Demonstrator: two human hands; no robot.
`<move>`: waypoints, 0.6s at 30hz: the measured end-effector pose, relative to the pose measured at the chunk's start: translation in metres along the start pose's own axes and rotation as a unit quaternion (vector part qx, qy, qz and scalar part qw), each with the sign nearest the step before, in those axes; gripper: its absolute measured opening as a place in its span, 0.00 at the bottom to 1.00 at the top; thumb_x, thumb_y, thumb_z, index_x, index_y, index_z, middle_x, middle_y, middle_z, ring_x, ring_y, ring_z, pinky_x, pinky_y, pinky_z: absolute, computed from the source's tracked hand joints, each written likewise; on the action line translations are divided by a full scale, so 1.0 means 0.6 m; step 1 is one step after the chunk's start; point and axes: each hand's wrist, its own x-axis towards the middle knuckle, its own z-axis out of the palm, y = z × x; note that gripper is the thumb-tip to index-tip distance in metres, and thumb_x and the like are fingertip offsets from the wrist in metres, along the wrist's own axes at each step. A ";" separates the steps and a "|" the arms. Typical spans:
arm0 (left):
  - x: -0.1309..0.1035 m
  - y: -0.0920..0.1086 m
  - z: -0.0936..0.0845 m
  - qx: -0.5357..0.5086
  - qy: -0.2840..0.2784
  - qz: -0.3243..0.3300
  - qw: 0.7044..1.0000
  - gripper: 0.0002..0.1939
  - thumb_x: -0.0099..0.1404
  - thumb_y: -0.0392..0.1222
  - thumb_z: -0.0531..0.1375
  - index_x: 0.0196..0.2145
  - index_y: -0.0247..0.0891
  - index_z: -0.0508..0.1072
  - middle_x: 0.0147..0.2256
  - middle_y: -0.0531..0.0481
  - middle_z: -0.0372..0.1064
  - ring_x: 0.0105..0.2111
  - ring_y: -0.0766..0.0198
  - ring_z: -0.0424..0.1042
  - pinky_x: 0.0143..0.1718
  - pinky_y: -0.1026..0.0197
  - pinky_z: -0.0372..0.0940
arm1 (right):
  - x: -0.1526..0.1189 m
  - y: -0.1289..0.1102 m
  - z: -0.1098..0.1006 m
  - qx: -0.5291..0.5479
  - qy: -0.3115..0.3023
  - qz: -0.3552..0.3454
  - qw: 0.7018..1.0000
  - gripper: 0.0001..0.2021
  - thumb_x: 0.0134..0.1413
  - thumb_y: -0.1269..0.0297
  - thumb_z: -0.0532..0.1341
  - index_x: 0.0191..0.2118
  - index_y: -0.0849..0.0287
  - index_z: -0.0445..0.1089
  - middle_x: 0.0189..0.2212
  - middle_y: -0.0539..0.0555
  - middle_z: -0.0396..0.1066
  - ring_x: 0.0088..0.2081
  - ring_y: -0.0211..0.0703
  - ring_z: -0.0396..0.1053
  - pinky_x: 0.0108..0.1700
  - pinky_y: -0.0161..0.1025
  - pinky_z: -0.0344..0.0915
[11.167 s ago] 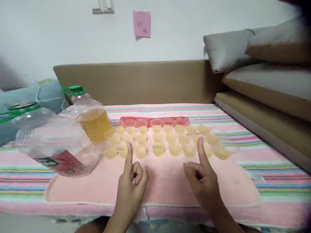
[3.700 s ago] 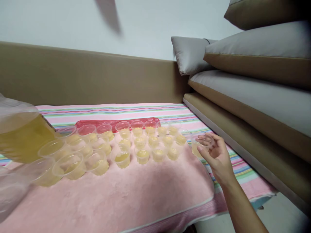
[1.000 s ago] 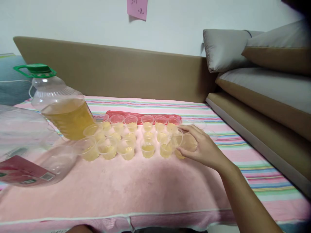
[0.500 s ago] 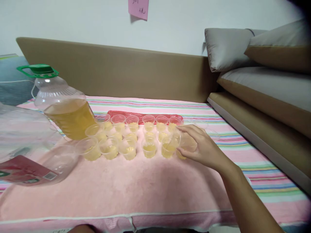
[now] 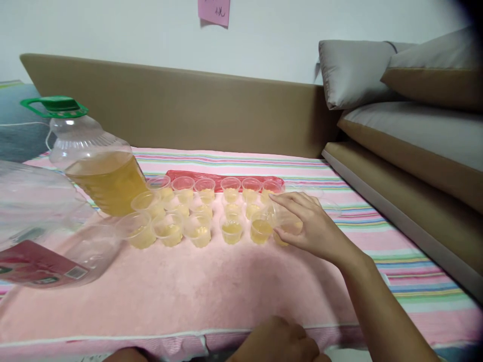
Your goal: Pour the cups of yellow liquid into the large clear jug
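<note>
Fingers of the right hand [image 5: 313, 229] curl around a small clear plastic cup [image 5: 286, 226], part-filled with pale yellow liquid, at the 3 o'clock end of the front row of cups [image 5: 199, 221]. The cup stands on the pink towel [image 5: 211, 281], touching its neighbour at 9 o'clock. The left hand [image 5: 277, 342] sits at the 6 o'clock edge of the picture, knuckles up and loosely curled; whether it grips anything cannot be told.

Half a second earlier the left hand was out of sight; the right hand was already on the same cup.

At 9 o'clock stands an oil bottle [image 5: 96, 166] with a green cap, half full of amber liquid, and nearer, an empty bottle [image 5: 41, 226] lies on its side. The towel covers a striped cloth [image 5: 339, 201]. A brown padded board [image 5: 188, 110], grey cushions [image 5: 396, 85] at 2 o'clock and a pink note [image 5: 214, 11] on the white wall close the scene.
</note>
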 end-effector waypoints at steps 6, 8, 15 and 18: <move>-0.005 -0.018 -0.025 0.048 0.003 -0.052 0.997 0.21 0.80 0.59 0.59 0.36 0.40 0.75 0.27 0.54 0.78 0.25 0.61 0.76 0.23 0.55 0.53 | 0.002 0.002 0.006 -0.011 0.006 -0.024 1.000 0.31 0.61 0.66 0.68 0.69 0.44 0.70 0.61 0.58 0.76 0.63 0.63 0.71 0.66 0.68 0.63; -0.004 -0.017 -0.029 0.041 -0.021 -0.051 0.998 0.20 0.80 0.57 0.59 0.37 0.39 0.76 0.29 0.54 0.80 0.26 0.60 0.77 0.23 0.55 0.54 | 0.004 -0.001 0.005 -0.014 0.008 -0.032 0.999 0.31 0.61 0.66 0.67 0.69 0.44 0.70 0.62 0.58 0.76 0.64 0.64 0.70 0.66 0.68 0.62; 0.002 -0.016 -0.037 0.024 -0.059 -0.059 0.996 0.19 0.79 0.56 0.61 0.37 0.38 0.77 0.31 0.53 0.81 0.28 0.59 0.79 0.24 0.54 0.55 | 0.008 -0.016 -0.001 -0.029 -0.002 -0.017 0.999 0.30 0.57 0.70 0.66 0.65 0.46 0.68 0.62 0.58 0.76 0.65 0.65 0.69 0.66 0.68 0.60; 0.001 -0.016 -0.037 0.024 -0.058 -0.053 0.997 0.20 0.79 0.56 0.62 0.36 0.38 0.77 0.30 0.53 0.81 0.28 0.59 0.80 0.24 0.54 0.56 | 0.010 -0.021 -0.002 -0.041 0.010 -0.023 0.999 0.27 0.56 0.72 0.65 0.60 0.47 0.68 0.58 0.58 0.78 0.63 0.64 0.70 0.66 0.66 0.59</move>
